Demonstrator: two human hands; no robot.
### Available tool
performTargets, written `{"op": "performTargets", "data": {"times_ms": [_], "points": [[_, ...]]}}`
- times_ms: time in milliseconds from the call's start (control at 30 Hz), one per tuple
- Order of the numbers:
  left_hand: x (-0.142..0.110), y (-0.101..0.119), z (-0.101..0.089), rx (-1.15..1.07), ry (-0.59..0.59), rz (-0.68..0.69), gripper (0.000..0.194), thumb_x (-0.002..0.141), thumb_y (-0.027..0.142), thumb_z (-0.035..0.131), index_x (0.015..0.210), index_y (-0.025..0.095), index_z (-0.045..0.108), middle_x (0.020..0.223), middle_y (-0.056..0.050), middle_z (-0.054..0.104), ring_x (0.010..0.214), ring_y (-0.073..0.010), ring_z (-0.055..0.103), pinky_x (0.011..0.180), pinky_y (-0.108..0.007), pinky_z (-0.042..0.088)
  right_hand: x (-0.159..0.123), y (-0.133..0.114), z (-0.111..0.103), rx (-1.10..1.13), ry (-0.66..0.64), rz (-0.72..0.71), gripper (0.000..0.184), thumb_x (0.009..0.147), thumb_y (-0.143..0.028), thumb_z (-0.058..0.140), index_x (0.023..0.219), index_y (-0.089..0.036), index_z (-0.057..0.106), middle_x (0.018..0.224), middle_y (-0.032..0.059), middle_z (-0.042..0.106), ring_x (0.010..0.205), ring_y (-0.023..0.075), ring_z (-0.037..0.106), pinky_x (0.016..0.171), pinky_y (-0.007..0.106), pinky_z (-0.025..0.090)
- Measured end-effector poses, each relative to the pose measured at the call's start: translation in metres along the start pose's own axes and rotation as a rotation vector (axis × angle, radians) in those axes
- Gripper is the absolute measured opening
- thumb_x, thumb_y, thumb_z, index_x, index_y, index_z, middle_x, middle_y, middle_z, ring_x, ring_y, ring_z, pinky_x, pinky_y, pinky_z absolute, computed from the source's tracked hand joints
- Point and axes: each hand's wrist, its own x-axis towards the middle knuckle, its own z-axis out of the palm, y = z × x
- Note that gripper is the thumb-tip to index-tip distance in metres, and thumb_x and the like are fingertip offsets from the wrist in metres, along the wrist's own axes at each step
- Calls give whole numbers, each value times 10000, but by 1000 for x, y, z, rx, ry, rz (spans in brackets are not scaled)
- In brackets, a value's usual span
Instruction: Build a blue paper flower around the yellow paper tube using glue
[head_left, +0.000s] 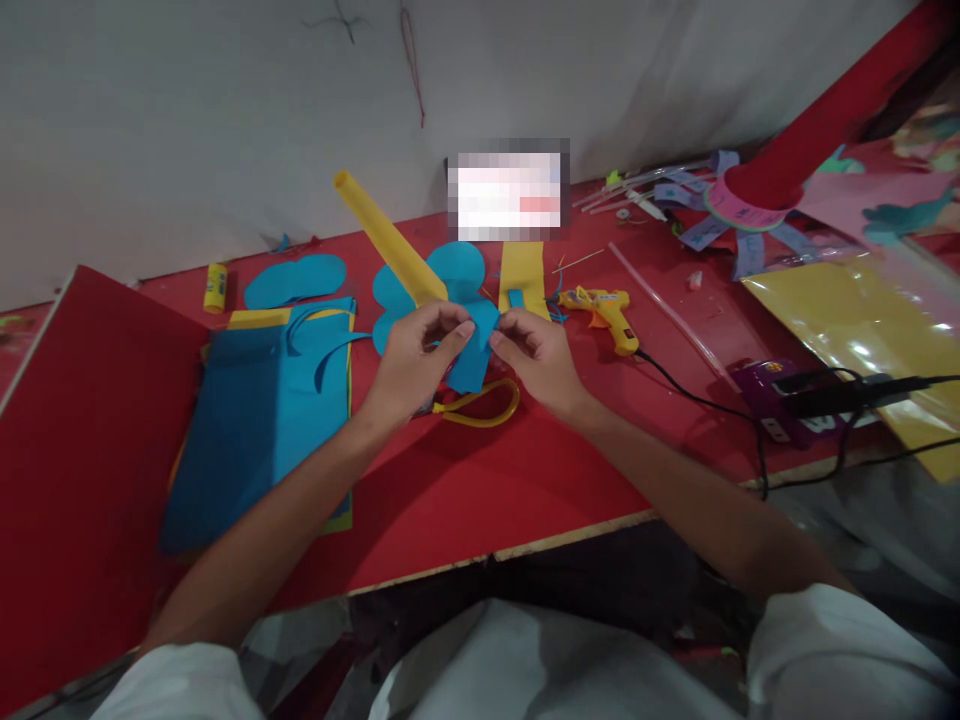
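The blue paper piece (472,360) is upheld near the middle of the red worktop (480,510), pinched at its upper part between the thumb and fingers of both hands: left hand (421,342) on one side, right hand (536,348) on the other. Uneven pull from the two grips could crease or tear it. A lobed blue sheet (459,265) lies just behind, and a yellow paper cone (390,240) leans up and left; a careless left knuckle could knock or dent the cone. The glue gun (611,308) lies right, nozzle towards the yellow strip (521,275); whether it is hot cannot be told, but if so, a rightward drift of the right hand risks a burn. Its cord (697,395), if snagged, could drag it.

Count: one held piece, one lobed sheet, one cone, one yellow strip, one glue gun; near, one yellow loop (487,420); left, one glue stick (215,288) and one blue cut-out (296,282). The stacked sheets (247,430), near left, overlap too closely to count.
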Motion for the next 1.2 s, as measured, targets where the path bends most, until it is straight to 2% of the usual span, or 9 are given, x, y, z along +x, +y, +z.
{"op": "performTargets", "data": {"times_ms": [133, 300, 400, 500, 600, 700, 933, 1067, 1200], "points": [[-1, -2, 2, 71, -96, 15, 298, 988, 507, 663, 959, 213, 697, 898, -28, 690, 793, -154, 628, 719, -267, 511, 1, 0, 0, -9, 18, -13, 443, 951, -628, 669, 795, -230, 553, 697, -36, 548, 629, 128, 536, 579, 266, 473], [-3, 3, 3, 118, -100, 42, 359, 1043, 539, 559, 952, 207, 664, 877, -36, 665, 783, -160, 613, 712, -280, 502, 0, -1, -1, -103, 10, -65, 303, 1007, -456, 615, 816, -223, 580, 730, -26, 572, 667, 135, 540, 642, 283, 493], [-5, 6, 3, 152, -84, 56, 327, 1036, 519, 575, 959, 210, 651, 893, -37, 672, 807, -165, 625, 726, -285, 510, -2, -1, -1, -172, 5, -86, 254, 1009, -384, 599, 815, -221, 577, 715, -33, 546, 653, 128, 507, 629, 276, 437], [-4, 5, 2, 263, -55, 118, 207, 965, 412, 679, 933, 211, 638, 891, -13, 677, 823, -156, 624, 754, -274, 508, -4, -1, -1, -196, -14, -98, 307, 1014, -450, 606, 814, -220, 568, 706, -33, 539, 640, 122, 483, 610, 275, 394], [-3, 3, 1, 339, -51, 159, 142, 950, 327, 642, 882, 207, 611, 829, 4, 647, 766, -143, 595, 720, -266, 491, -6, -2, 0, -139, -46, -50, 418, 1042, -584, 534, 829, -225, 561, 699, -25, 566, 621, 122, 511, 602, 276, 409], [-4, 4, 1, 368, -67, 184, 107, 949, 275, 615, 871, 202, 606, 805, 11, 631, 736, -133, 574, 693, -258, 468, -6, -2, 0, -58, -36, -8, 429, 1026, -647, 538, 926, -233, 588, 719, -22, 610, 611, 121, 549, 586, 269, 430], [-8, 8, 4, 449, -200, 114, 207, 1020, 376, 575, 941, 192, 624, 846, -12, 673, 760, -150, 602, 684, -272, 428, -3, 0, -2, -24, 14, -18, 393, 996, -602, 626, 896, -226, 573, 668, -49, 576, 547, 101, 530, 547, 255, 419], [-7, 9, 3, 497, -228, 94, 216, 1033, 297, 528, 866, 186, 608, 782, 0, 662, 714, -140, 594, 655, -266, 385, -2, -3, -2, -23, 1, -7, 375, 996, -589, 630, 922, -224, 586, 699, -44, 575, 554, 103, 529, 542, 262, 408], [-5, 10, 1, 555, -240, 111, 165, 986, 254, 586, 842, 184, 624, 738, 16, 647, 662, -128, 546, 621, -262, 358, -3, -3, -1, -112, 39, -83, 366, 1001, -570, 630, 898, -219, 620, 770, -16, 602, 654, 116, 543, 613, 278, 409]]}}
